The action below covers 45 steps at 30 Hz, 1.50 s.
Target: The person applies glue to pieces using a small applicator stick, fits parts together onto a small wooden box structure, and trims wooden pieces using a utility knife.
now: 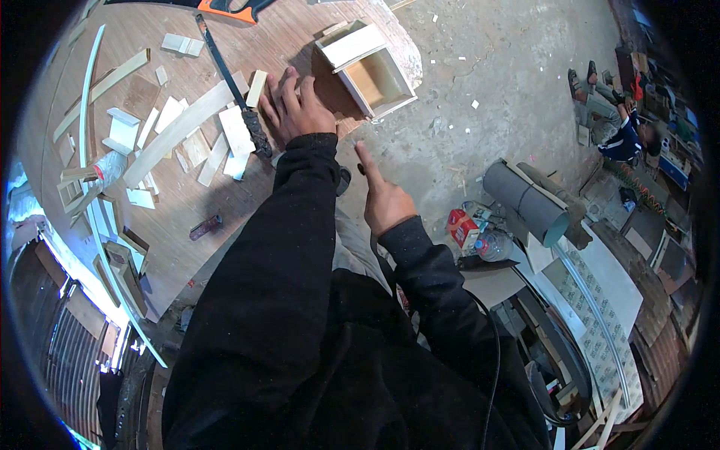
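- Nearest the camera, 2 black sleeves come up from the lower edge; the right hand (384, 196) hangs in the air above the concrete floor (480, 82), well off the bench, with the forefinger stretched out, the other fingers loosely curled and nothing in its grasp
- Further out, the left hand (298, 107) lies palm down on the brown workbench (187, 195), its fingers spread wide and flat, gripping nothing; the fingertips reach toward the small wooden box (369, 71) and seem just short of its near corner, though I cannot tell whether they touch it
- Just to the left of that hand lies a long dark tool (234, 90) with a wrapped handle, its handle end near the wrist, and around it pale wood offcuts (236, 131) lie scattered
- The box sits at the bench's far right corner, open face upward, with a pale board resting across its far part
- By my judgement the step in hand is a pause between handling the box and the tool: both hands are free, with 1 braced on the bench
- The next move would call for closing fingers on either the box or the tool handle, and for steadying the box, since it stands close to the bench edge
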Tool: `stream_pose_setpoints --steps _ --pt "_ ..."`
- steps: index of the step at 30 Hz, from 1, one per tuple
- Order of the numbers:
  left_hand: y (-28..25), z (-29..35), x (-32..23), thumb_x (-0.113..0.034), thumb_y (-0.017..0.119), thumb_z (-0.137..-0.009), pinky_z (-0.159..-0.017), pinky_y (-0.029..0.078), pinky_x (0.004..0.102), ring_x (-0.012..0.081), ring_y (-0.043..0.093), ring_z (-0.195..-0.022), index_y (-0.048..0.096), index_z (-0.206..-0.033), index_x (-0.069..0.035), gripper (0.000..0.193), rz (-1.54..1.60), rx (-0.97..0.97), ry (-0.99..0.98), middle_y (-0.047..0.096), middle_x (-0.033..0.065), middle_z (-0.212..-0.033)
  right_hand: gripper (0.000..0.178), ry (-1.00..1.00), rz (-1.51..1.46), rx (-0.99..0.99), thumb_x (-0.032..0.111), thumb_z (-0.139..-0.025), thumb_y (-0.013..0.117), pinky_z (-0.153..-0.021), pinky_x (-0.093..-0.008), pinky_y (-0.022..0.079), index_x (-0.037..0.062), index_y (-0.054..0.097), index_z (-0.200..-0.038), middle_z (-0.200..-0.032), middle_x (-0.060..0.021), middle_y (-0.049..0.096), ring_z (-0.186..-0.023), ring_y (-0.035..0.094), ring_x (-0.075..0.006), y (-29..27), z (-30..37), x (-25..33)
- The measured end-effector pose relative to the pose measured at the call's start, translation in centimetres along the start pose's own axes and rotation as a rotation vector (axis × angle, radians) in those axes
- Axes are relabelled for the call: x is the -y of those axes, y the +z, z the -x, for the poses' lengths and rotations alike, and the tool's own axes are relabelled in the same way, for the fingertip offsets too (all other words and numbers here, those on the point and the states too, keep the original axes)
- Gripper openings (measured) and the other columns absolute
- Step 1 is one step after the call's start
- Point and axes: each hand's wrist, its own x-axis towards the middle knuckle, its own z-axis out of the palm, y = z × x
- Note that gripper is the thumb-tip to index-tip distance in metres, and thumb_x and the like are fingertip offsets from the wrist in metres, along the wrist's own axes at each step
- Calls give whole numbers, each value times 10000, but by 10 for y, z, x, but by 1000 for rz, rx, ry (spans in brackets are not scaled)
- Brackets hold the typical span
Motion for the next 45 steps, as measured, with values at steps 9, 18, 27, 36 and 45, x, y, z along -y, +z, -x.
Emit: stream_pose_setpoints --steps 9,18,27,36,45 --pt "1 0 0 -60 619 -808 -1106 231 599 360 367 -1342 598 -1069 -147 276 -59 65 -17 489 39 -1273 840 -103 -105 -58 23 -798 499 -676 -541 493 332 167 -1505 -806 -277 643 -752 641 -447 -12 -13 5" --pt "2 -2 -1 -96 611 -851 -1076 284 552 314 438 -1301 629 -1023 -151 181 -87 -25 0 545 24 -1209 715 -63 -66 48 10 -889 433 -672 -536 502 289 191 -1501 -860 -306 640 -760 629 -473 -16 -13 9" --pt "5 2 1 -78 614 -828 -1097 238 603 362 392 -1322 615 -1057 -133 235 -39 23 1 512 47 -1254 824 -63 -77 32 36 -802 488 -674 -531 514 345 179 -1500 -815 -278 650 -748 647 -445 -12 -14 4" --pt "6 2 3 -52 635 -794 -1105 224 606 348 386 -1328 617 -1055 -129 272 -61 11 23 506 48 -1256 759 19 19 68 93 -835 453 -719 -517 524 306 176 -1510 -877 -284 657 -790 658 -440 -20 -13 29" --pt "10 -1 7 -66 610 -812 -1120 224 572 330 382 -1334 631 -1050 -148 252 -47 -35 -9 528 25 -1248 765 27 77 76 85 -835 450 -685 -541 506 305 171 -1513 -757 -302 636 -715 642 -461 -24 -21 38"
